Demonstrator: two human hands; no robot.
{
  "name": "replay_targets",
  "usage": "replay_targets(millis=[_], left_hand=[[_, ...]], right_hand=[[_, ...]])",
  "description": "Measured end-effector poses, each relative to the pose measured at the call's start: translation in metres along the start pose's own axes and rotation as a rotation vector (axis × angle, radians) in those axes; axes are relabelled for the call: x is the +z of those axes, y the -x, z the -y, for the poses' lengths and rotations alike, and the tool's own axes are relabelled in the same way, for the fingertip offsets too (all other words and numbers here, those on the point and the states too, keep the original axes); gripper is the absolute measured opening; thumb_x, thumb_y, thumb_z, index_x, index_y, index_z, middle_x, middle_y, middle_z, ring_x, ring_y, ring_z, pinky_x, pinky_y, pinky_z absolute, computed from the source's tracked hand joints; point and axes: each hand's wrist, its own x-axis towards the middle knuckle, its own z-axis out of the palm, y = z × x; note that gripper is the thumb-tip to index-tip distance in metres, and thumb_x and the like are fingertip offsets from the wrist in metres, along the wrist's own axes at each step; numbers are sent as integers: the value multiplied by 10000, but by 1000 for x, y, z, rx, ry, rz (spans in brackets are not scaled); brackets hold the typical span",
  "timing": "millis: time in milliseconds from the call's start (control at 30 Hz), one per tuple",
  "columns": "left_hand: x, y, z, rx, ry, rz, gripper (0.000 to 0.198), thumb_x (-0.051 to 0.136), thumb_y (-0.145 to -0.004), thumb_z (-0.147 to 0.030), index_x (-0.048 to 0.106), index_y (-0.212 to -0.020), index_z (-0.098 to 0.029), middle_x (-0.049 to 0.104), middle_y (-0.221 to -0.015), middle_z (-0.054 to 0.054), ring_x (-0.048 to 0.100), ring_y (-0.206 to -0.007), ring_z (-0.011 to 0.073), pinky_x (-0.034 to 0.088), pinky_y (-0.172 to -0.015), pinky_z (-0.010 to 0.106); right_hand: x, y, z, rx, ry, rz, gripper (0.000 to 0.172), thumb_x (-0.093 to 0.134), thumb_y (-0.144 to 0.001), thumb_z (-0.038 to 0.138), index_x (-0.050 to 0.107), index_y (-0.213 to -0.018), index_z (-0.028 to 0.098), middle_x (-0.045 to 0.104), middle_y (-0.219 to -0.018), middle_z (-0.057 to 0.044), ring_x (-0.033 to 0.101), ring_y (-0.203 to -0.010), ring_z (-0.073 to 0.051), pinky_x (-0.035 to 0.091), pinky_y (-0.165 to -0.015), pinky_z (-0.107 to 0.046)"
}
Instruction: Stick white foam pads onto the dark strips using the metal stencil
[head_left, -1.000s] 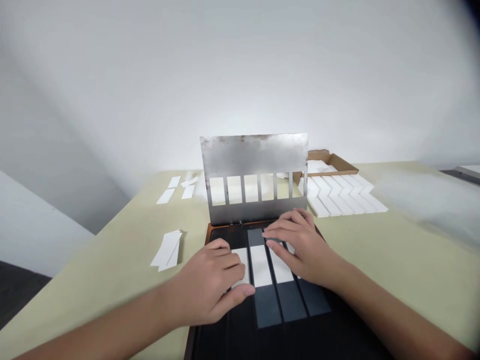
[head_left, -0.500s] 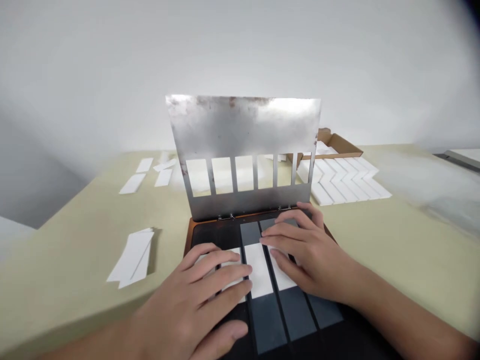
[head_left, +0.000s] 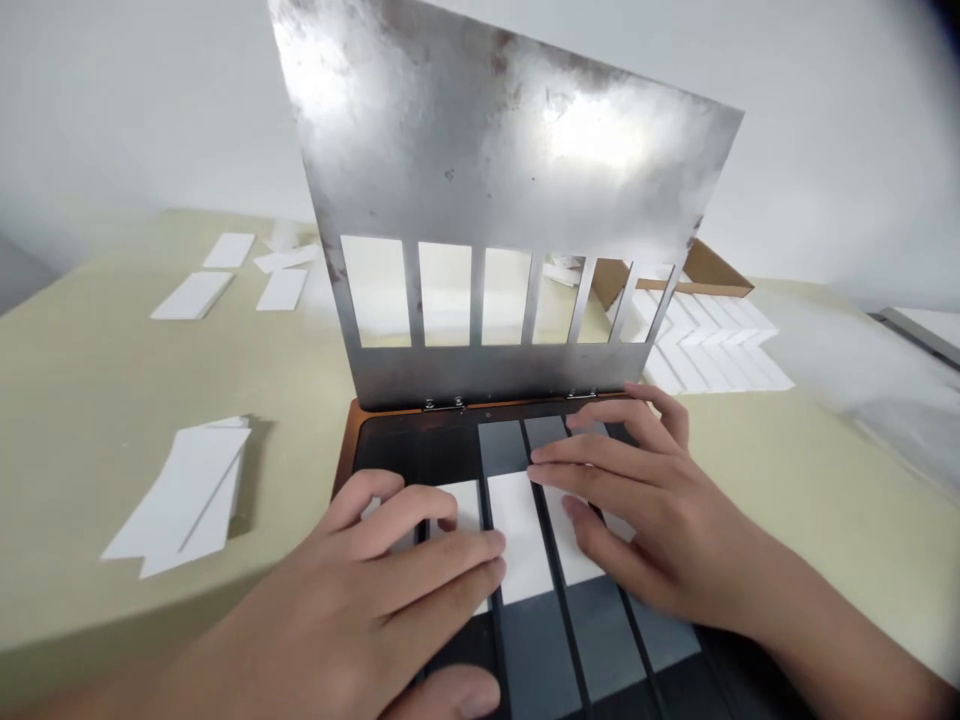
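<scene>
A scratched steel plate (head_left: 487, 130) with a row of rectangular cut-out windows stands up on hinges (head_left: 442, 404) at the far edge of a black board (head_left: 397, 450) with an orange-brown wooden rim. Several white strips (head_left: 519, 535) lie side by side on dark grey bands of the board. My left hand (head_left: 375, 570) rests flat on the left strips, and its fingers hide part of them. My right hand (head_left: 645, 510) lies over the right strips, fingers spread. Neither hand grips anything.
On the pale olive table (head_left: 90, 370), a loose pile of white strips (head_left: 184, 495) lies left of the board, and more strips (head_left: 225, 275) lie further back. Rows of white strips (head_left: 712, 345) lie at the back right beside a cardboard box lid (head_left: 720, 270).
The steel plate looks much larger and its top edge reaches the top of the view, as the view has shifted closer. Both hands stay on the strips.
</scene>
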Motion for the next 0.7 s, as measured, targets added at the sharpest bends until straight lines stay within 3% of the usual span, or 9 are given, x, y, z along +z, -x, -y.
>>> replay_targets(millis=[67, 200, 333, 433, 567, 700], left_hand=[[-1, 0, -1, 0, -5, 1, 266, 567, -1080, -383, 733, -1241, -250, 770, -1151, -5, 616, -1044, 263, 356, -951, 457], [-2, 2, -2, -16, -7, 21, 249, 547, -1083, -325, 735, -1214, -229, 691, -1142, 54, 568, -1024, 268, 347, -936, 448], [-5, 2, -2, 1, -35, 53, 237, 555, -1070, -276, 724, -1221, -208, 635, -1090, 79, 538, -965, 258, 370, -883, 424], [-8, -2, -4, 34, -47, 52, 221, 560, -1065, -247, 724, -1199, -185, 624, -1024, 69, 517, -902, 235, 366, -817, 394], [-10, -4, -6, 45, -62, 64, 224, 549, -1074, -251, 728, -1186, -175, 633, -984, 62, 510, -870, 226, 356, -790, 384], [-9, -4, -7, 41, -70, 70, 232, 538, -1081, -240, 727, -1199, -173, 640, -961, 56, 498, -843, 218, 353, -800, 387]], right_hand=[[-2, 1, 2, -20, 1, 62, 322, 658, -1028, 396, 702, -1314, 256, 745, -1342, -31, 555, -1299, -296, 197, -1236, -566], [-1, 3, 6, -92, -30, 174, 733, 663, -956, 712, 579, -1479, 206, 661, -1447, -86, 504, -1348, -319, 186, -1232, -553], [3, 5, 9, -135, -54, 205, 903, 599, -927, 816, 521, -1524, 144, 637, -1445, -129, 499, -1334, -327, 253, -1163, -525], [7, 6, 9, -143, -56, 204, 846, 612, -950, 775, 535, -1506, 143, 635, -1443, -123, 487, -1336, -329, 250, -1157, -535], [10, 5, 7, -128, -54, 167, 615, 630, -1030, 602, 555, -1472, 182, 632, -1451, -100, 489, -1327, -306, 288, -1115, -521], [10, 4, 6, -132, -50, 112, 582, 614, -1051, 556, 539, -1478, 168, 610, -1492, -109, 473, -1366, -296, 279, -1139, -524]])
